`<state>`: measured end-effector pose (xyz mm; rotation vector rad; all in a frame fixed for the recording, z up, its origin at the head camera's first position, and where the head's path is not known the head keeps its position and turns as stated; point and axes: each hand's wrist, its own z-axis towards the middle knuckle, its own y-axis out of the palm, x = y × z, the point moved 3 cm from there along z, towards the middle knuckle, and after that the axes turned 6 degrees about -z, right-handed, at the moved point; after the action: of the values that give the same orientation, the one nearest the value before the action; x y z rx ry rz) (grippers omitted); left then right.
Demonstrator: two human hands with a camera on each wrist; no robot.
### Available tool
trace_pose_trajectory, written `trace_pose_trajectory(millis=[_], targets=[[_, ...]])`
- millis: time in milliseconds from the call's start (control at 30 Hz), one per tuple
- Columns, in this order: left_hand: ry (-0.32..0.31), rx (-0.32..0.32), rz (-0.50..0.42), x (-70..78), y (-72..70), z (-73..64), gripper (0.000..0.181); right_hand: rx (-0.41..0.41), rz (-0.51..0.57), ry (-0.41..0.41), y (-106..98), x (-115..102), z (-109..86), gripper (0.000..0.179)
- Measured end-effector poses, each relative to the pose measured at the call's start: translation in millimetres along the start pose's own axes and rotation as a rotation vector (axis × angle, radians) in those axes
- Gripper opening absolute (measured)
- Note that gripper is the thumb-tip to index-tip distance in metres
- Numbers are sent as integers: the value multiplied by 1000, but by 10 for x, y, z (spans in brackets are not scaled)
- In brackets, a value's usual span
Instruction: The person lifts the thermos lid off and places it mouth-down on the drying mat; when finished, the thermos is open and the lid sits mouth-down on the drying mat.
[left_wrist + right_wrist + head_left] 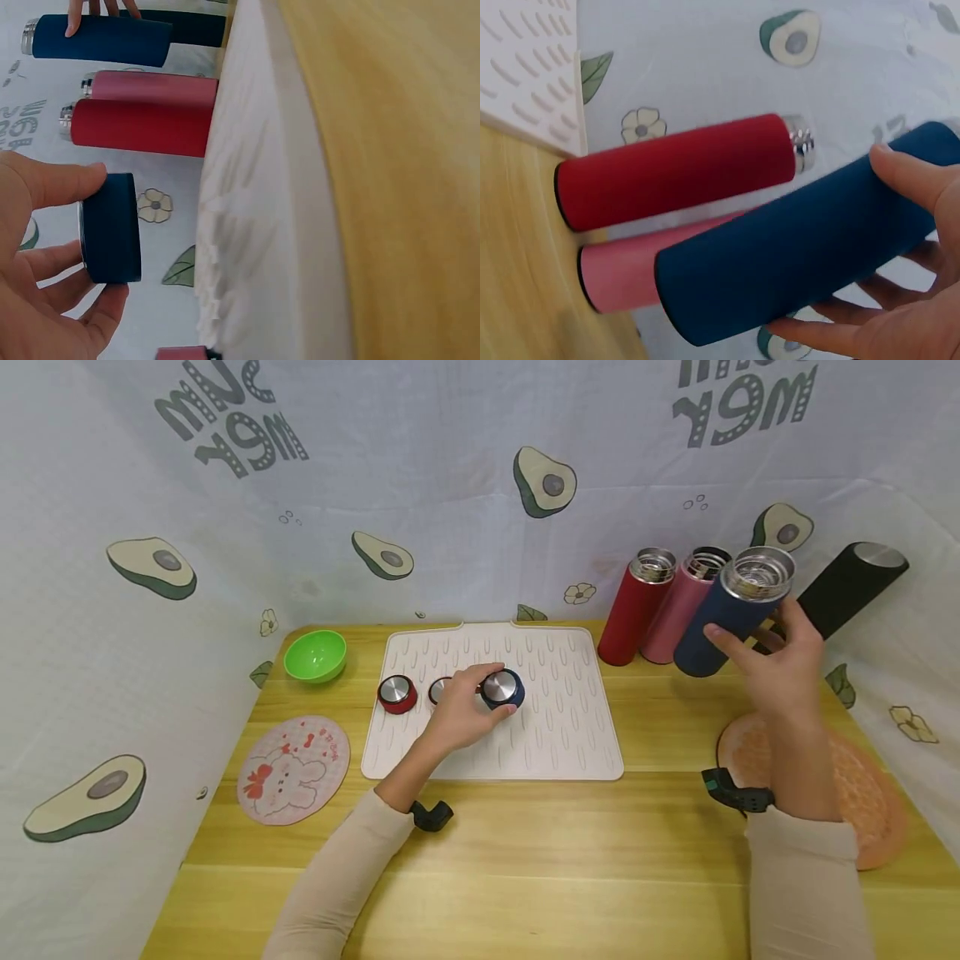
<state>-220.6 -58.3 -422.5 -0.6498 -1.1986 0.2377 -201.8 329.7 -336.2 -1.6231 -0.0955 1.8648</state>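
Observation:
Between thumb and fingers, my left hand [467,708] grips a blue bottle lid [111,228] with a silver top, raised above the white ridged mat [555,743]. A red lid [396,693] lies on that mat to the left; a pink lid [180,353] beside it is partly hidden by the hand. My right hand [787,672] holds a lidless blue thermos bottle [810,236] by its upper body, off the table and slightly tilted. Just left of it, a red bottle [633,610] and a pink bottle [678,614] stand upright, both without lids.
Behind the right hand stands a black bottle [847,589] with its lid on. A green bowl [315,657] and a round rabbit placemat [296,768] are on the left. An orange round mat [862,793] lies under the right forearm. Patterned cloth [465,543] hangs behind the table.

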Motion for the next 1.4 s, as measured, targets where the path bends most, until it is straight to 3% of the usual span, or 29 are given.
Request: trace_pose_trajectory(millis=[133, 233, 600, 900, 1400], targets=[[10, -34, 27, -90, 94, 30, 66, 35, 71, 110, -74, 135, 112, 70], [11, -67, 32, -144, 149, 51, 66, 47, 30, 167, -85, 223, 212, 71], [36, -186, 77, -230, 232, 97, 64, 88, -23, 251, 50, 587, 718, 71], [59, -153, 110, -243, 238, 107, 64, 60, -42, 343, 108, 823, 889, 75], [-5, -110, 124, -221, 222, 74, 67, 20, -82, 327, 68, 911, 860, 83]])
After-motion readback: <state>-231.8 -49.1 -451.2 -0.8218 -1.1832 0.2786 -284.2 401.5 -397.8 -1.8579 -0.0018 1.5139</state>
